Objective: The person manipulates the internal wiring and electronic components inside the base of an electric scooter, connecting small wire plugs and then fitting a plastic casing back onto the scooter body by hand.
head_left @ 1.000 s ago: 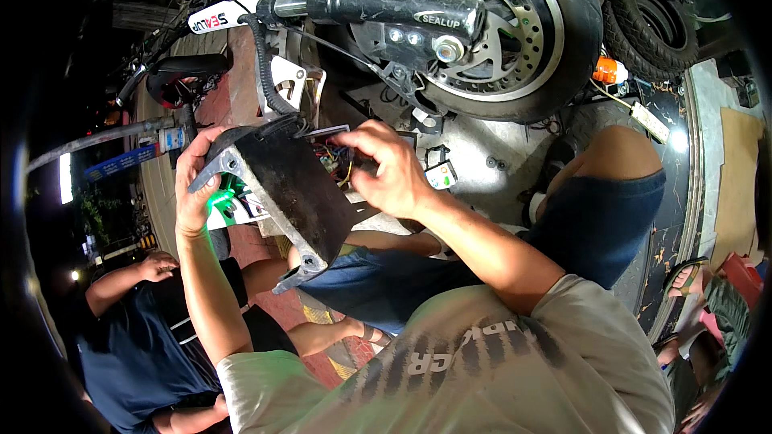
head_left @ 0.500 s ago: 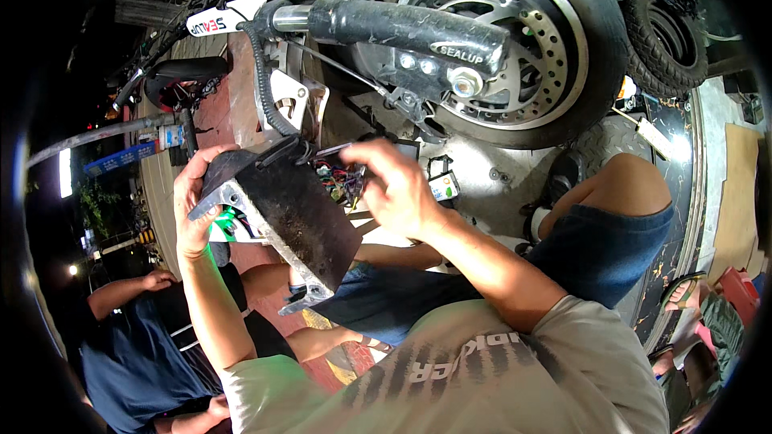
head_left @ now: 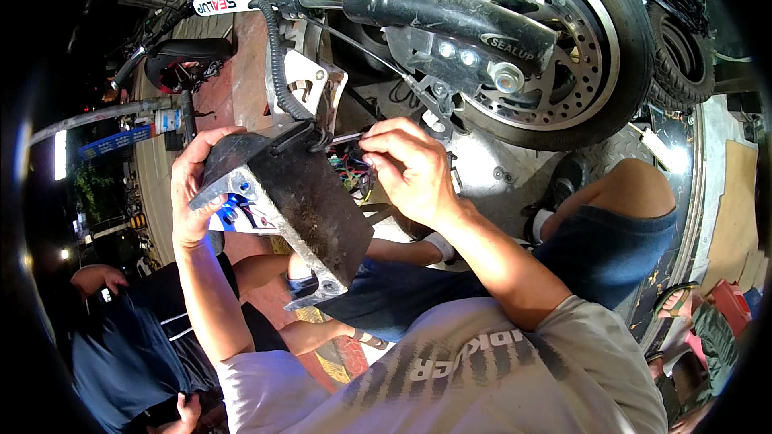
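A dark, dirty metal box [head_left: 301,193] with pale mounting brackets at its near edge sits tilted in front of me. My left hand [head_left: 193,189] is closed on its left end, with the thumb near a bracket hole. My right hand [head_left: 414,165] is closed in a pinch on a slim, light-coloured shaft [head_left: 347,138], which points left at the cable exit on the box's upper edge; its handle is hidden by my fingers. Just below the shaft, a bundle of thin coloured wires [head_left: 351,173] spills out beside the box. A black corrugated cable [head_left: 279,72] runs down to the box.
Beyond my hands lies a scooter's front wheel [head_left: 555,48] with its black fork leg [head_left: 450,20]. Loose tyres [head_left: 679,56] stand at the far right. Another person [head_left: 137,329] is close by at the lower left; a sandalled foot [head_left: 675,299] shows at the right.
My right hand has shifted right and slightly up, its fingers now clearly pinching the shaft. The light behind the bracket has turned from green to blue. The scooter appears shifted right in view.
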A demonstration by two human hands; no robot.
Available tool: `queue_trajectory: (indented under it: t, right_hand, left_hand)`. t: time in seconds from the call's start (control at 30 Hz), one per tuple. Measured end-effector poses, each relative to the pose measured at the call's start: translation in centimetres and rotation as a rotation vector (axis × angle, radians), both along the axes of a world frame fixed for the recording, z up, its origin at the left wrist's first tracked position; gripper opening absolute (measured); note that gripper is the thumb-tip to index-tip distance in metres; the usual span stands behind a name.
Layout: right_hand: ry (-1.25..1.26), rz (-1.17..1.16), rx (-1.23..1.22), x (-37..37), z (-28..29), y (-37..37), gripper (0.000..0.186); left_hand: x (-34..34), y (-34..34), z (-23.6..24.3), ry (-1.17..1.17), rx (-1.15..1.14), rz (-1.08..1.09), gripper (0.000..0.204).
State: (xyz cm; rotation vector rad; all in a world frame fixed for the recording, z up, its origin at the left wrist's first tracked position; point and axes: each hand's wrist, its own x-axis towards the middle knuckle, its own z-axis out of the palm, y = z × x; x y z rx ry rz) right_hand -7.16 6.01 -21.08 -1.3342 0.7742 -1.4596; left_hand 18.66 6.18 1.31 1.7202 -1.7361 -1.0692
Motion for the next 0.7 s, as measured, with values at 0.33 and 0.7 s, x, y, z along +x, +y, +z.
queue_trajectory:
  t: [0.33,0.7]
  right_hand:
    - [0.069,0.111,0.033,0.3,0.8,-1.5,0.014]
    - [0.102,0.201,0.153,0.3,0.4,-2.3,0.036]
  left_hand:
    - [0.1,0.1,0.0,0.001,-0.002,0.000,0.092]
    - [0.1,0.1,0.2,-0.050,-0.028,-0.027,0.092]
